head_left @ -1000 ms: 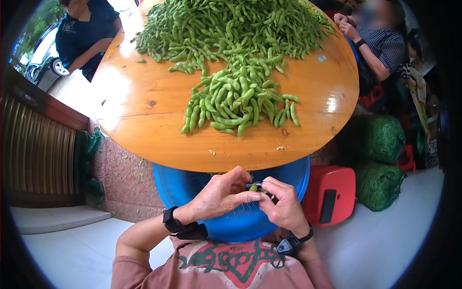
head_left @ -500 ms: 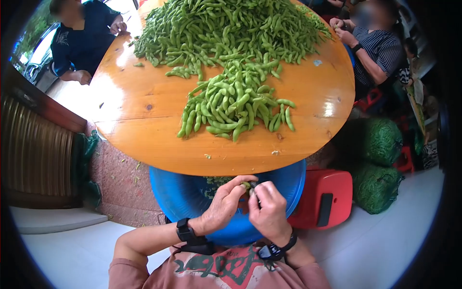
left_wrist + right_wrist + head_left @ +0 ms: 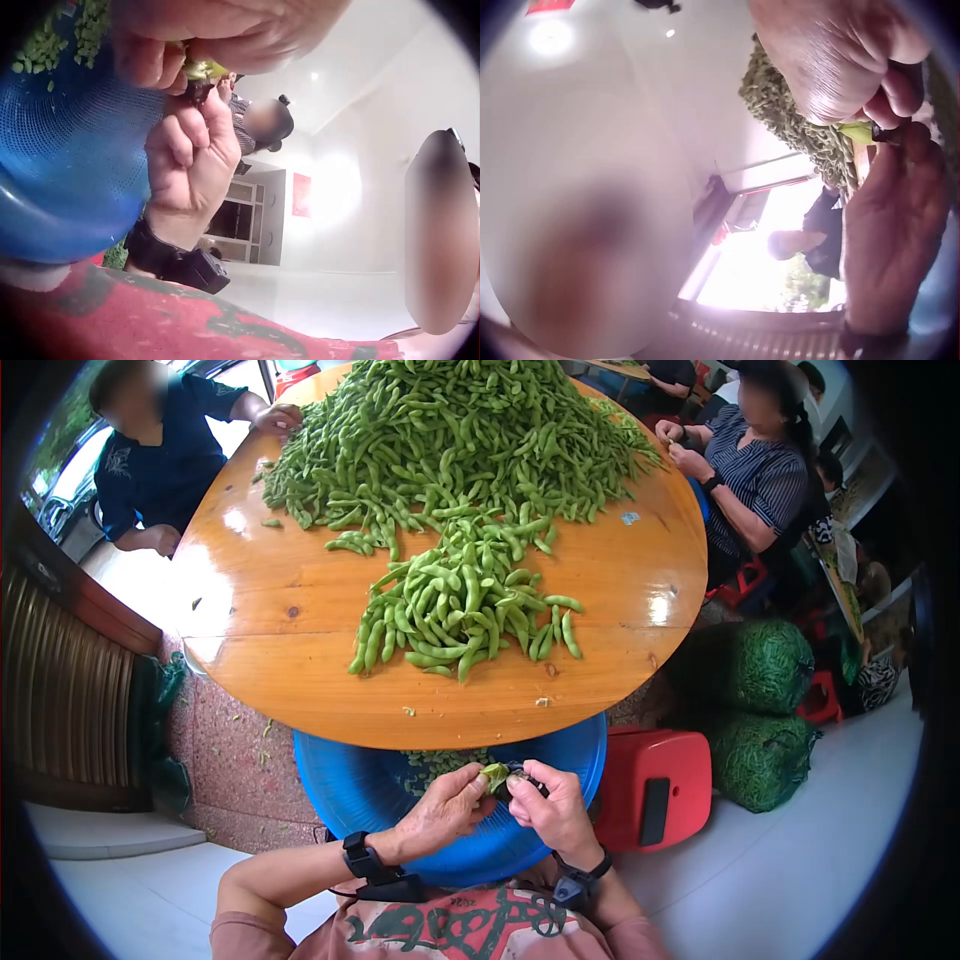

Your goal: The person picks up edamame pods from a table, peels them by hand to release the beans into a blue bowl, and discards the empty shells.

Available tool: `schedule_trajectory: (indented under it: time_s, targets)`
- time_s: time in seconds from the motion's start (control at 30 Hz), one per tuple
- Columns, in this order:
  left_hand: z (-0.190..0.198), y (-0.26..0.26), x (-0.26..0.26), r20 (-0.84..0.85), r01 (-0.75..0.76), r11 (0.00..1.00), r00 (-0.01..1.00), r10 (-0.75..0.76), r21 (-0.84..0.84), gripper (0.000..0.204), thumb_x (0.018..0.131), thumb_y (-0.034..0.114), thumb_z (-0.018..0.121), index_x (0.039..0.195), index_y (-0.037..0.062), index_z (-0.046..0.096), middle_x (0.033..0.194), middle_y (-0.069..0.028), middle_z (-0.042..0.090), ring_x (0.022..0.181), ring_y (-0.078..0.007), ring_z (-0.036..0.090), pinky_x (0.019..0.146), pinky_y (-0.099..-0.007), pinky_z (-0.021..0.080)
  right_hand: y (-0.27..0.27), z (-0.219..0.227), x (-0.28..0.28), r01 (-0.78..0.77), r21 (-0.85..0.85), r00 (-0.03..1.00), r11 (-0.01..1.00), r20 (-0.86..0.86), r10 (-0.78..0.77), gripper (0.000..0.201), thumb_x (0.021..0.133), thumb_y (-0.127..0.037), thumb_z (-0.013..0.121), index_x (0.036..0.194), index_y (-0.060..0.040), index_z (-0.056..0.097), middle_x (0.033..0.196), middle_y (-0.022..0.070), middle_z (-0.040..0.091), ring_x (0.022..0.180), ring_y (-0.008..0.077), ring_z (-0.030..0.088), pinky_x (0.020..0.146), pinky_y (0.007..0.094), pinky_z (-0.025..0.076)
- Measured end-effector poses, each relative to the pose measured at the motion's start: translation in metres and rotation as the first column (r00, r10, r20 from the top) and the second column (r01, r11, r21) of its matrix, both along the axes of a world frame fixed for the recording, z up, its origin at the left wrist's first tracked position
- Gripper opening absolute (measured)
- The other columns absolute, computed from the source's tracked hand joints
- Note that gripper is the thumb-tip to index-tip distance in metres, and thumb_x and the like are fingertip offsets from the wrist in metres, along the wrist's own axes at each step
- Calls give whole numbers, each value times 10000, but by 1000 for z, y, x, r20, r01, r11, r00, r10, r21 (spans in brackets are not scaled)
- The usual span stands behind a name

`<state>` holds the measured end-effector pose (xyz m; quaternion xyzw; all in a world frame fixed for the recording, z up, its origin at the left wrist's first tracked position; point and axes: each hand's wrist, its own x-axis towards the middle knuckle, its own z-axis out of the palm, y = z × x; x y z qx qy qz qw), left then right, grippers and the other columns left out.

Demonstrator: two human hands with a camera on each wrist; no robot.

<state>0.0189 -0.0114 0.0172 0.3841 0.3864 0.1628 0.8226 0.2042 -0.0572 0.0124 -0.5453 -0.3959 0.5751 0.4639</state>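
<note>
In the head view, the left hand (image 3: pixel 443 806) pinches a green pod (image 3: pixel 494 776) over a blue basin (image 3: pixel 330 800). Close beside it, the right hand (image 3: pixel 552 810) grips a small dark object (image 3: pixel 527 783) whose tip meets the pod; what it is cannot be told. Both wrist views show the hands almost touching around the pod (image 3: pixel 202 70), (image 3: pixel 859 133), with the dark piece (image 3: pixel 198 91) at its end. Shelled green beans (image 3: pixel 440 763) lie in the basin. Part of the pod is hidden by the fingers.
A wooden table (image 3: pixel 330 710) bears a large heap of pods (image 3: pixel 450 440) and a smaller pile (image 3: pixel 440 610). A red stool (image 3: pixel 682 785) stands right of the basin, near green net sacks (image 3: pixel 765 755). People (image 3: pixel 165 450) (image 3: pixel 755 470) are at both sides.
The head view has tilted up, so the table sits lower and further left. The pod between the fingers now looks split and lighter. The person at the left has a hand on the table edge.
</note>
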Motion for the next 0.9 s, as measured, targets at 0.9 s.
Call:
schedule_trajectory:
  time_s: [0.9]
  targets:
    - [49,100,58,-481,501,-56,852,205,863,145,793,28,626,924,-8,573,931,-170,573,894,-337,614,745,-430,538,-34,46,122,118,53,495,992,862,-105,135,879,-4,604,1003,35,639,709,194,642,625,295,663,586,376,496]
